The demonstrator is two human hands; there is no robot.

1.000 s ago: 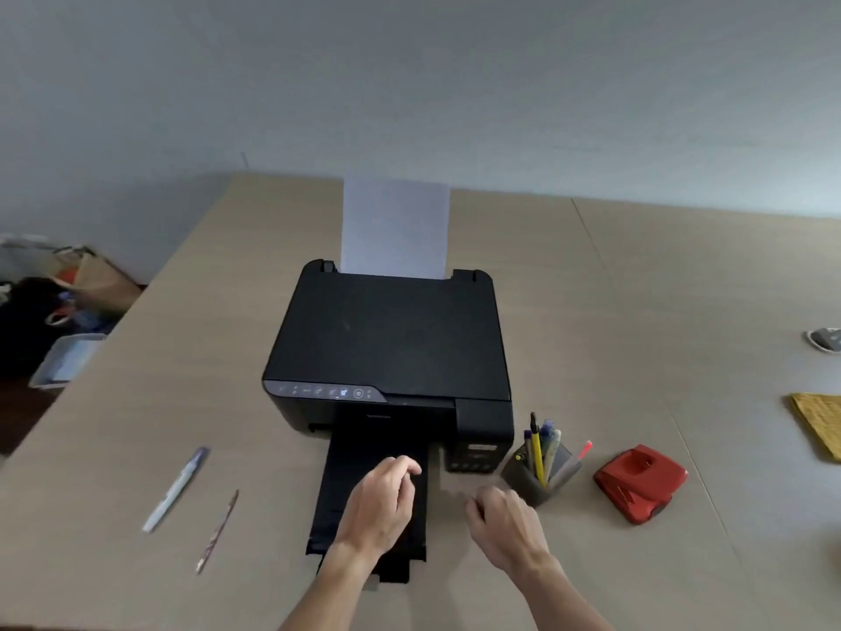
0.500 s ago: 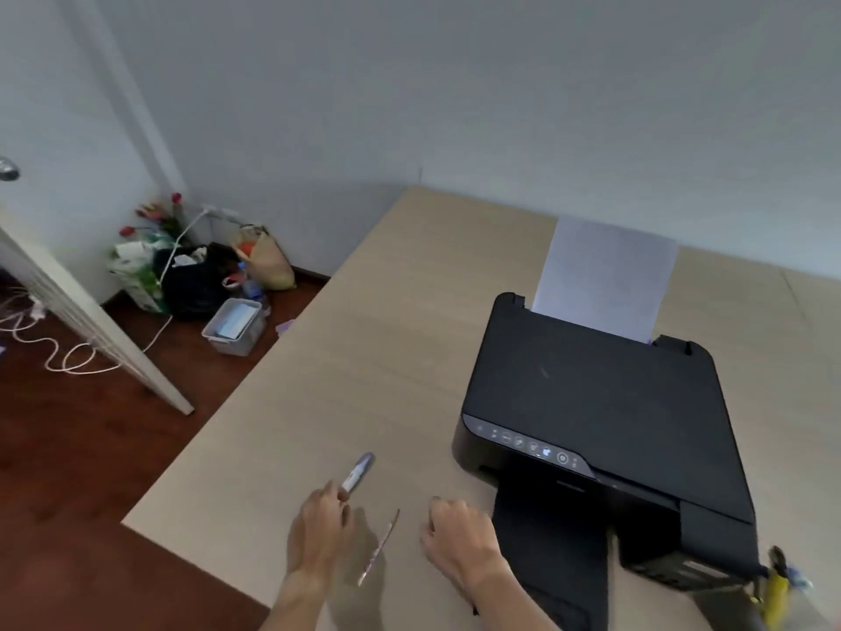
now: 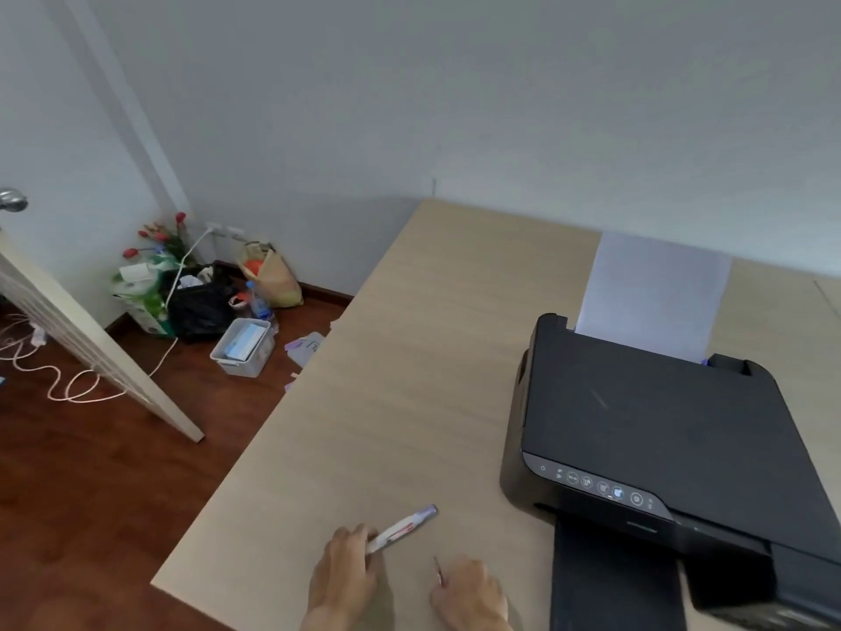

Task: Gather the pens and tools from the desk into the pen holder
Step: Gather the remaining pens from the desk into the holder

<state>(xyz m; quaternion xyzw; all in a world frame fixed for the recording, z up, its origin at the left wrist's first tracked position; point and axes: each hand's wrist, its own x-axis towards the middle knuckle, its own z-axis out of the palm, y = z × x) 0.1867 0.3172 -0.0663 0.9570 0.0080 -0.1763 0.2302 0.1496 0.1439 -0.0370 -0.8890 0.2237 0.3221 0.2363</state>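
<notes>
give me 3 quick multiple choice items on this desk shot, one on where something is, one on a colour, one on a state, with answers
1. Where does the printer stand relative to the two hands?
A. to their right
B. to their left
C. on the floor

2. What colour is the printer?
A. white
B. red
C. black

3. What is the left hand doing?
A. resting flat and empty
B. gripping the white pen
C. pressing a printer button

Answers:
1 A, the printer fills the right side of the desk.
2 C, its whole casing is black.
3 B, the fingers close on the pen's near end, its far end angled up and away; the right hand is on a thin tool.
</notes>
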